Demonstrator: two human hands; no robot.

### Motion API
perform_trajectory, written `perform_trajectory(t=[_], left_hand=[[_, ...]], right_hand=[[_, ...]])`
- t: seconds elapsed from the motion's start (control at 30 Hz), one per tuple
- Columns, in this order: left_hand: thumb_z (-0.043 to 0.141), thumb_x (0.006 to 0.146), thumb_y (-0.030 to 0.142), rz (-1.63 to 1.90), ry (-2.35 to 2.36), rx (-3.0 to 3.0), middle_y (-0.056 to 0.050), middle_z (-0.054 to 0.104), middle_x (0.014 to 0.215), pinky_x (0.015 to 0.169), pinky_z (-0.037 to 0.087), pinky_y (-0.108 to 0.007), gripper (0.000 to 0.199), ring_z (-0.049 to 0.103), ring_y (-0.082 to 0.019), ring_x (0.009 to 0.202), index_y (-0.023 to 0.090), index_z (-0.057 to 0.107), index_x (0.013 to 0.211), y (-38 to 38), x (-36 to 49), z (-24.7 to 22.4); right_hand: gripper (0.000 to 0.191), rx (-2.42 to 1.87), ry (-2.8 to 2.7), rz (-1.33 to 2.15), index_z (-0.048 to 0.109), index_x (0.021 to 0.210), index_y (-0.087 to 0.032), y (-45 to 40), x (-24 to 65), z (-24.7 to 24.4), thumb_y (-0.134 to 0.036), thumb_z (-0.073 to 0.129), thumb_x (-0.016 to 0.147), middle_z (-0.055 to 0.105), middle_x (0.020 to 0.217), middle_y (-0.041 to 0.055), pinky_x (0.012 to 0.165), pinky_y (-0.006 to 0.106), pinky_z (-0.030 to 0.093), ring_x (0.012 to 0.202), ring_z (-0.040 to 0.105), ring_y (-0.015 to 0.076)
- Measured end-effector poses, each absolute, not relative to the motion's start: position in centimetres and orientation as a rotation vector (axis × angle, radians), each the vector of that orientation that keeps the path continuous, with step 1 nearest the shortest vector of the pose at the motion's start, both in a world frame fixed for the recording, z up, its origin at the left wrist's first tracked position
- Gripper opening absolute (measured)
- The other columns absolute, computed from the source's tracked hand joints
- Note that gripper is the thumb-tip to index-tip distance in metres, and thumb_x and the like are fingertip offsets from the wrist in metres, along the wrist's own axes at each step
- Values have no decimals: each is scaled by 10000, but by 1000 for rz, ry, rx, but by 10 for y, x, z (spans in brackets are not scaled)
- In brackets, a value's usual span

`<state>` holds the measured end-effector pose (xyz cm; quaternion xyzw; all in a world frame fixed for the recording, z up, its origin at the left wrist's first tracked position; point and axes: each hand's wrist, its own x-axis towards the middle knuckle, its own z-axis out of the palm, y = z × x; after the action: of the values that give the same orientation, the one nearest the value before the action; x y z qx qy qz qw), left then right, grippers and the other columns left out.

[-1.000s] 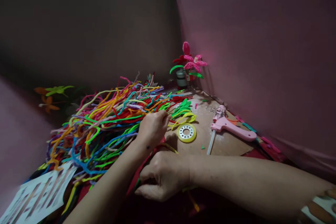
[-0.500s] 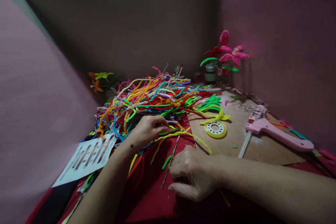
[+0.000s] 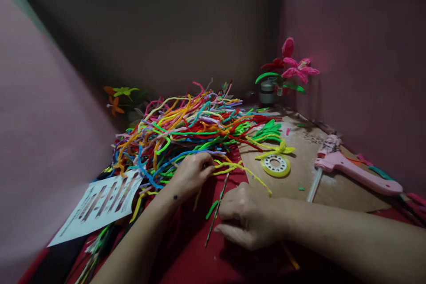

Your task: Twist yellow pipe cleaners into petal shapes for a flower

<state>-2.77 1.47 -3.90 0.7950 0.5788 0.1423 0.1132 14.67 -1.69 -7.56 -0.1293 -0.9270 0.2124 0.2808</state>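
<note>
Beside the big pile of coloured fuzzy stems [image 3: 186, 124], my left hand [image 3: 195, 169] is closed at the near ends of some yellow stems [image 3: 233, 167]; its fingertips are pressed together, and what lies between them is too small to name. My right hand [image 3: 244, 217] rests on the red cloth [image 3: 196, 253] with fingers curled, their inner side hidden. Just left of it lie a thin dark green twisted stem [image 3: 217, 211] and a short green piece [image 3: 211, 210].
A pink glue gun [image 3: 359, 171], a yellow tape roll [image 3: 276, 165] and green looped stems [image 3: 268, 132] lie on the brown board [image 3: 299, 186]. A printed sheet [image 3: 96, 204] is at left. Pink flowers [image 3: 301, 69] stand at the back right.
My left hand has moved slightly right and down, to the yellow stems. The red and yellow handles near its wrist no longer show as before. My right hand has barely moved.
</note>
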Motion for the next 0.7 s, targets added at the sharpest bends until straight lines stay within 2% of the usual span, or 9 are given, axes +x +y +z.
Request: perform_trajectory(t=[0.17, 0.27, 0.33, 0.47, 0.63, 0.7], left_hand=[[491, 773, 284, 693, 1726, 2133, 6, 573, 678, 589, 357, -219, 155, 489, -116, 623, 164, 585, 746, 11, -29, -29], [495, 772, 294, 815, 1617, 1972, 11, 538, 663, 566, 360, -209, 163, 464, -106, 609, 149, 555, 728, 7, -26, -24], [493, 774, 292, 853, 1517, 1870, 19, 508, 646, 533, 351, -197, 159, 441, -94, 581, 145, 533, 729, 3, -22, -24], [473, 798, 299, 808, 1419, 1919, 34, 457, 616, 523, 329, -192, 172, 393, -82, 558, 148, 518, 730, -5, -12, -27], [426, 837, 341, 534, 1327, 2197, 27, 434, 618, 573, 315, -205, 284, 375, -93, 600, 153, 512, 642, -11, -5, -26], [427, 838, 343, 434, 1286, 2241, 38, 402, 590, 548, 292, -202, 285, 343, -85, 571, 154, 506, 638, -13, -5, -24]], right_hand=[[259, -596, -2394, 677, 558, 568, -146, -17, 146, -68, -257, 506, 796, 556, 538, 10, 502, 226, 302, 503, 443, 88], [196, -810, -2053, 929, 634, 804, -160, -15, 146, -60, -273, 476, 831, 612, 665, 14, 571, 222, 377, 593, 515, 103], [244, -916, -1725, 1092, 609, 973, -171, -9, 146, -57, -317, 471, 834, 626, 752, 19, 624, 240, 420, 684, 553, 124], [290, -826, -1222, 1449, 624, 935, -157, 8, 145, -56, -383, 485, 817, 633, 785, 39, 699, 293, 464, 775, 587, 157], [223, -505, -647, 1803, 572, 675, -131, 28, 151, -49, -223, 453, 839, 606, 615, 27, 646, 299, 480, 602, 583, 126], [242, -465, -489, 1860, 536, 658, -143, 35, 158, -41, -174, 403, 858, 586, 579, 12, 598, 283, 479, 559, 573, 116]])
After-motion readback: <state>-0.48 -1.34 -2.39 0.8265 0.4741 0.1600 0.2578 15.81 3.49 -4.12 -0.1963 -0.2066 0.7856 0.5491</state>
